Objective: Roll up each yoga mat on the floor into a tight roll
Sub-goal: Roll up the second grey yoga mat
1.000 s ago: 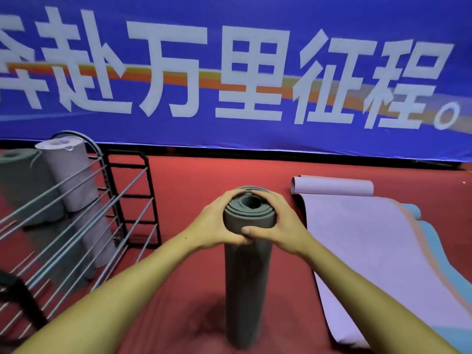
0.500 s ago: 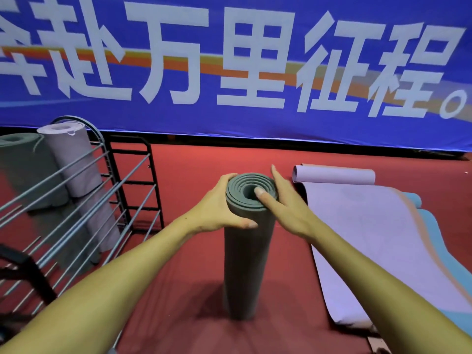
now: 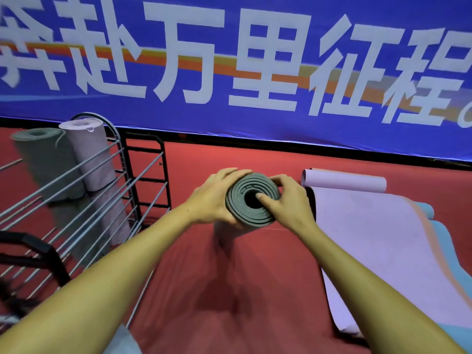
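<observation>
Rolled mat (image 3: 252, 198) grey-green; flat mat (image 3: 378, 251) at 3 o'clock lilac; floor (image 3: 229, 159) red; banner (image 3: 229, 129) blue, white characters.

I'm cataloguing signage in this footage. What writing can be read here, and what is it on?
"奔赴万里征程": large white characters on the blue banner along the wall; the first and last are cut by the frame edges, and a round mark follows at the right edge.
Grey rolled mat, lilac mat, metal rack: no writing visible.
</observation>
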